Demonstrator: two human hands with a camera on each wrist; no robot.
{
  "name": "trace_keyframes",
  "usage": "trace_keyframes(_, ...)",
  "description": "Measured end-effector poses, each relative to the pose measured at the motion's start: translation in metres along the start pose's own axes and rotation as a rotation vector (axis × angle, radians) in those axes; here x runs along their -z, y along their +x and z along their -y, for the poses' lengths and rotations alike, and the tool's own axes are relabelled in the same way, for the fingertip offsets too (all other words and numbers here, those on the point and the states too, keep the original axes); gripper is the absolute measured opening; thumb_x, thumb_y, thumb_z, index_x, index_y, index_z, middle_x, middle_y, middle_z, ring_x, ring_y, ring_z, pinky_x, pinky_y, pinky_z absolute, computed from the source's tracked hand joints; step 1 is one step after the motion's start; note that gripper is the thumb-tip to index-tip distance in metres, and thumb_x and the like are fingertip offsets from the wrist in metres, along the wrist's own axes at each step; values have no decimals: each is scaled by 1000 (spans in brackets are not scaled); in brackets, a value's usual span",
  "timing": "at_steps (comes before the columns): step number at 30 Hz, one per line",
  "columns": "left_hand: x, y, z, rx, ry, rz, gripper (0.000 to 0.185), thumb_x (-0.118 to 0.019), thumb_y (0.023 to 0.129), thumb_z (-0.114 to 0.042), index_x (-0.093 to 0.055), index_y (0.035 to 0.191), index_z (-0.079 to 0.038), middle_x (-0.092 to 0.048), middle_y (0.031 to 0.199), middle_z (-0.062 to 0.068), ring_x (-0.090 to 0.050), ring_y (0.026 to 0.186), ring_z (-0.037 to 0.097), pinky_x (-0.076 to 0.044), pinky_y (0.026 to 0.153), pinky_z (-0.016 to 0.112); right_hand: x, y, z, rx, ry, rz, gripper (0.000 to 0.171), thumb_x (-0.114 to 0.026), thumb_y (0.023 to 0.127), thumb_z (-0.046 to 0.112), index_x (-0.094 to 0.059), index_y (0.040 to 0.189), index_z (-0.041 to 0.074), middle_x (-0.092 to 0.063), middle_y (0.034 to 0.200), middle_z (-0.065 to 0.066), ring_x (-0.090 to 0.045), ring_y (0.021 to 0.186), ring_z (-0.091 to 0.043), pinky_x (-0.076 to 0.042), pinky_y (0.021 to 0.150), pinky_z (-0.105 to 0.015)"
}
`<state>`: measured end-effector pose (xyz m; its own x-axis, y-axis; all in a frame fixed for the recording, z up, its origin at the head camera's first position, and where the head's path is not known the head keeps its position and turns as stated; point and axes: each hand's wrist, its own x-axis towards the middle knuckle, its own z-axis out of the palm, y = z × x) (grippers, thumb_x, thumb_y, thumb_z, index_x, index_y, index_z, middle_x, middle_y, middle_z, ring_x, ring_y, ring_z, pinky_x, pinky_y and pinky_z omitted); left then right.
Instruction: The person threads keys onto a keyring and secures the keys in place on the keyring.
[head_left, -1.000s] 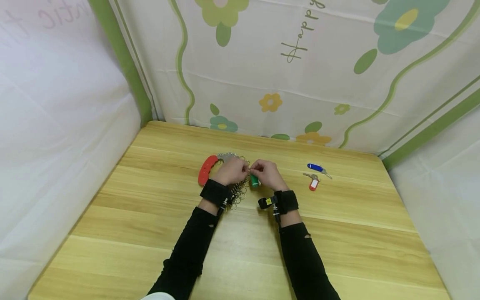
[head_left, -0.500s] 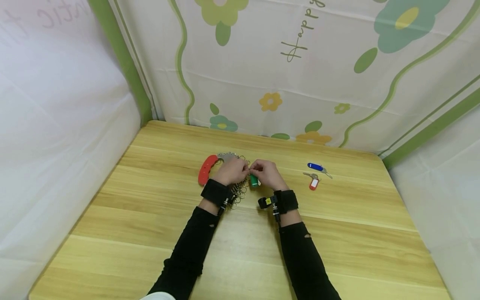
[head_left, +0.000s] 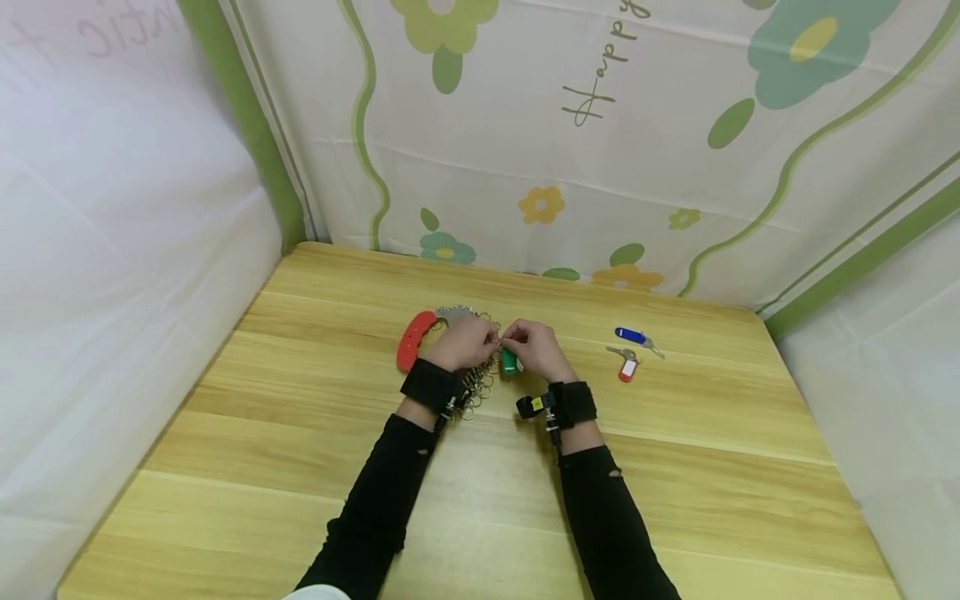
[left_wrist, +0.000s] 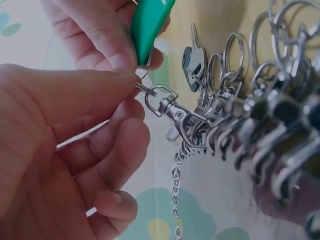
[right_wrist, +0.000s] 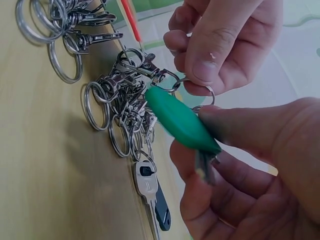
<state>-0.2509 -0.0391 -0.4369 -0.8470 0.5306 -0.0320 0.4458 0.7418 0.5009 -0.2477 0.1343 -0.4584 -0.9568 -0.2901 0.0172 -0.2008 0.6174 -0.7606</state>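
Left hand (head_left: 467,342) pinches a metal split ring (right_wrist: 212,93) between thumb and forefinger. That ring hangs from a swivel snap hook (left_wrist: 175,112) on a bunch of similar hooks and rings (right_wrist: 102,102). Close beside it, the right hand (head_left: 542,350) pinches the ring end of a green key tag (left_wrist: 150,30); its thin wire ring partly shows at the fingertips. A key (right_wrist: 204,167), mostly hidden, hangs with the green key tag (right_wrist: 175,117). Whether the wire ring is threaded onto the split ring, I cannot tell.
A red curved handle (head_left: 415,340) lies left of the hands, beside a grey metal part (head_left: 452,313). Right of them lie a blue-tagged key (head_left: 632,334) and a red-tagged key (head_left: 627,369). Another key (right_wrist: 147,182) with a dark tag hangs among the hooks.
Only slight finger motion shows where the hands meet. Both hands, the green key tag and the things on the table stay in nearly the same places.
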Motion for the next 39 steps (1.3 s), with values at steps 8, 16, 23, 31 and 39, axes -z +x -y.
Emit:
trace_keyframes(8,-1,1,-1,12,6,21,16,-52,97,-14,-60,83,-10,-55,76,2,-50,64,15,-39,62,26,0,0,0,28,-25,1,6,-62,93,16,-67,90,13,-64,83,-2,-59,75,-18,-47,61,-32)
trace_keyframes(16,0,1,-2,20,-1,17,19,-52,97,-13,-57,79,-11,-53,73,2,-48,62,15,-38,61,26,1,0,0,30,-22,13,6,-62,93,16,-67,92,13,-64,84,-2,-59,75,-18,-47,62,-33)
trace_keyframes(23,-1,0,-2,42,-12,13,23,-51,98,-14,-53,75,-10,-44,66,2,-43,57,15,-34,58,26,2,-1,1,34,19,56,7,-61,93,16,-68,92,14,-64,83,-1,-59,72,-19,-47,61,-33)
trace_keyframes(31,-2,-1,-3,27,20,15,22,-50,97,-12,-54,75,-10,-46,66,2,-43,58,15,-35,59,26,1,-5,0,-15,124,115,11,-55,97,19,-63,97,12,-61,92,-8,-55,71,-24,-44,58,-32)
trace_keyframes(39,-5,2,-6,27,-30,74,14,-53,96,-9,-59,83,-9,-51,72,2,-45,61,14,-36,61,26,6,-4,-6,-52,111,191,11,-55,97,17,-62,98,9,-59,90,-8,-54,75,-22,-44,63,-32)
